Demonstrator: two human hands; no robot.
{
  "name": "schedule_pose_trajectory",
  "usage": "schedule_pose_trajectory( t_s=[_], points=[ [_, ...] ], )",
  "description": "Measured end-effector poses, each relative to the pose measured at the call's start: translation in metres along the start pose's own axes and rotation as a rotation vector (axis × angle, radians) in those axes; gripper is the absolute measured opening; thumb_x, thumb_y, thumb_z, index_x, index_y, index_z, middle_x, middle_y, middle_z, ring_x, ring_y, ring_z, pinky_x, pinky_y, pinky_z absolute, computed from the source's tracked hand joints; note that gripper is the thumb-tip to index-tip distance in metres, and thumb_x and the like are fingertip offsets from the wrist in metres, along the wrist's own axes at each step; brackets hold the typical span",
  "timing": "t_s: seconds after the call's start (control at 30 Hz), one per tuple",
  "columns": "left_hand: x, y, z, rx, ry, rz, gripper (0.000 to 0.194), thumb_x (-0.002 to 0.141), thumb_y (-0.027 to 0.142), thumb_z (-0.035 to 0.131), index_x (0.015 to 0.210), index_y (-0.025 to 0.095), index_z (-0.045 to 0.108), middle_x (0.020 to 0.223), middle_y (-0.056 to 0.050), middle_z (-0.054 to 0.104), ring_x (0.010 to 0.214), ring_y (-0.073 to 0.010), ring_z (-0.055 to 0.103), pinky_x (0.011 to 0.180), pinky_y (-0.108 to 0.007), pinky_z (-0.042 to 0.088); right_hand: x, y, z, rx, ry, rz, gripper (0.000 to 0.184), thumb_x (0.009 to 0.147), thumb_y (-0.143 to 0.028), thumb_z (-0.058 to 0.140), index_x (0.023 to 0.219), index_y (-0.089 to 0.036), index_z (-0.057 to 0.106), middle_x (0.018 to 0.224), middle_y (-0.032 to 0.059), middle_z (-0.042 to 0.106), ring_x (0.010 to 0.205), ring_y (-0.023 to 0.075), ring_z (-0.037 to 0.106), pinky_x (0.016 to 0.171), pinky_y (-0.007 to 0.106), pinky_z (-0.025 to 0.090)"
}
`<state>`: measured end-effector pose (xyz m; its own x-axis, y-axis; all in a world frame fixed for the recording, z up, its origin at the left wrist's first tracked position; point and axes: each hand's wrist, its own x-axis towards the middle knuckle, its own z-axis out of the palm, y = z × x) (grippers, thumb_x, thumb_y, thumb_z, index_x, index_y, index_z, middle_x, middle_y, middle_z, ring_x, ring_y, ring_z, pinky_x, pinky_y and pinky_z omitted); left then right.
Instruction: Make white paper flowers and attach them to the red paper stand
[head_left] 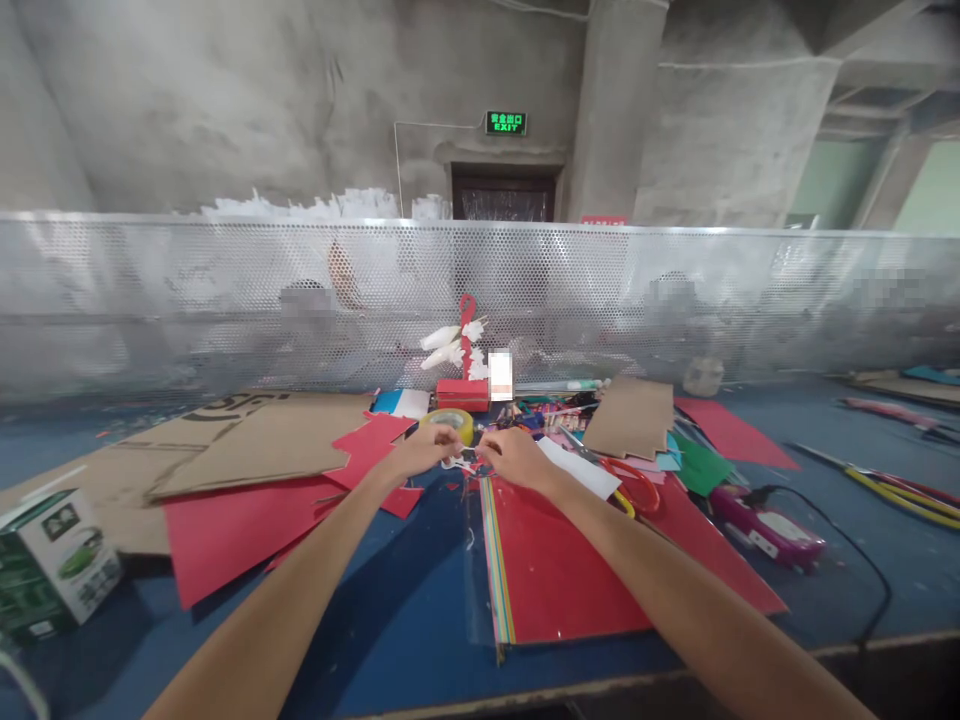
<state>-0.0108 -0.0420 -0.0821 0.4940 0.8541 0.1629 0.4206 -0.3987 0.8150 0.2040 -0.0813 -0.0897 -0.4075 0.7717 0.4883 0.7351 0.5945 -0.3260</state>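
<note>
My left hand (433, 447) and my right hand (516, 457) meet over the middle of the table, fingertips pinched. Between them runs a thin white strip (468, 449), too small to make out clearly; both hands appear to grip it. Just behind my left hand lies a roll of yellow tape (454, 424). Below my right hand is a stack of coloured paper (570, 570) in a clear sleeve, red sheet on top. Farther back stands a red paper piece with a hooked top (468, 308), with white flower shapes (442, 345) on it.
Cardboard (262, 440) and red paper (240, 530) lie left, beside a green-and-white box (60, 560). To the right are red-handled scissors (637, 485), a white sheet (577, 467), a purple corded device (772, 530) and yellow-handled pliers (892, 490). A perforated metal screen (225, 300) borders the back.
</note>
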Motion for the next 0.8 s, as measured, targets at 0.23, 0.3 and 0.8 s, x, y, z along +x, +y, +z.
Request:
schedule_pose_trajectory(
  t_s=[0.23,0.3,0.8],
  points=[
    [-0.008,0.013,-0.003,0.078,-0.035,-0.013,0.022,0.076,0.037,0.061,0.082,0.016,0.063,0.076,-0.003,0.067,0.062,-0.0134,0.059,0.05,-0.021,0.039,-0.001,-0.001,0.003,-0.122,-0.083,-0.074,0.04,0.1,-0.031,0.039,0.078,-0.019,0.069,0.072,0.0049,0.068,0.071,0.0168,0.063,0.066,0.025,0.033],
    [-0.009,0.016,-0.004,0.088,-0.046,-0.007,0.021,0.076,0.036,0.061,0.083,0.016,0.063,0.075,-0.003,0.066,0.064,-0.0138,0.06,0.051,-0.021,0.039,-0.001,0.0,0.003,-0.127,-0.099,-0.071,0.042,0.102,-0.03,0.035,0.08,-0.019,0.069,0.073,0.0049,0.068,0.072,0.0163,0.063,0.067,0.025,0.033],
    [-0.004,0.003,-0.008,0.282,-0.1,0.119,0.023,0.082,0.039,0.055,0.086,0.019,0.064,0.077,-0.002,0.065,0.068,-0.0156,0.059,0.064,-0.024,0.044,-0.001,0.0,-0.005,-0.009,-0.216,0.032,0.049,0.102,-0.039,0.033,0.075,-0.018,0.068,0.061,0.0023,0.066,0.069,0.0148,0.063,0.069,0.022,0.035]
  ],
)
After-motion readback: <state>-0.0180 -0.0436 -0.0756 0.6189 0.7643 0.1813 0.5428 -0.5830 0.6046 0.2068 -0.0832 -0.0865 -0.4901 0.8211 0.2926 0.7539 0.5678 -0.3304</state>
